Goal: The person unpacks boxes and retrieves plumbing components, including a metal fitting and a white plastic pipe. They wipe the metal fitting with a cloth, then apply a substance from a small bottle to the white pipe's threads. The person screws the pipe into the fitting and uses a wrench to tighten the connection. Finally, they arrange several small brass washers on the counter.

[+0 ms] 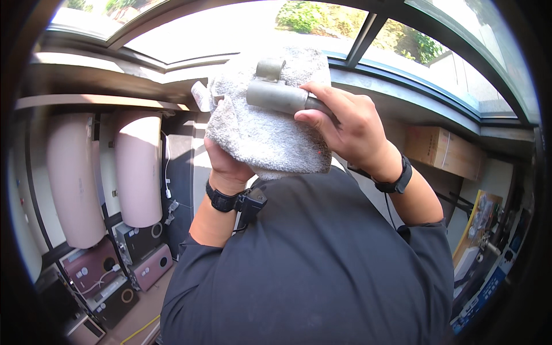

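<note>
My left hand (227, 164) is closed on a light grey terry towel (276, 141) from its near left side; its fingers are hidden beneath the cloth. Over the towel lies a grey cylindrical tool (276, 96) with a narrower dark end and a short curved piece (269, 69) on its far side. My right hand (356, 123) grips that narrow end between thumb and fingers. What kind of tool it is, I cannot make out. A white tag or scrap (201, 96) sticks out at the towel's left edge.
Dark-framed windows (374, 34) and a sill run along the far side. To the left stand large pale pink cylinders (138, 172) above boxy pink and black units (152, 267) with cables. A cardboard box (443, 150) rests at the right, near a yellow-edged board (468, 227).
</note>
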Available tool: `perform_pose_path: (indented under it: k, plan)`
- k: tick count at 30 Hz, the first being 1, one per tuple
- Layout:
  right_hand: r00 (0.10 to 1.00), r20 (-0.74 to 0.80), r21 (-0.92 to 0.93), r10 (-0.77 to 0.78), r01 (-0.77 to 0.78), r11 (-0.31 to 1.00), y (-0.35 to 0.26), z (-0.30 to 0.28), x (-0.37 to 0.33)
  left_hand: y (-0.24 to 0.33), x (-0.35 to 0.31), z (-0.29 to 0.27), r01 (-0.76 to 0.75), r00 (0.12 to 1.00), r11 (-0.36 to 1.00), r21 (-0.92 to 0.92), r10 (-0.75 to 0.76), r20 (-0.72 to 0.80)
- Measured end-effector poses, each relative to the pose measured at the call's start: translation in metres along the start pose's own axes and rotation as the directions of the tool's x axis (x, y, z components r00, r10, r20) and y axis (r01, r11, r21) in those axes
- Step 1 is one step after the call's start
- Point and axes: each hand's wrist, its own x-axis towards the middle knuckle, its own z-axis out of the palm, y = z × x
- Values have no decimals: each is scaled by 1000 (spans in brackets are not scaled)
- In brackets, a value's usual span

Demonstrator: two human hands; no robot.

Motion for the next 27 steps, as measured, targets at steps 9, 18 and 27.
perform_pose_path:
  k: [9,18,27]
  plan:
    - [681,582,391,444,-714,581,14,-34,33,-25,-18,-16,-86,992,996,-11,85,-90]
    - [676,561,287,478,-700,654,2,-42,61,11,-19,-78,-157,984,969,-193,137,-110]
    - [718,561,-220,411,-349,911,-27,91,128,21,16,-110,188,969,948,-258,-137,204]
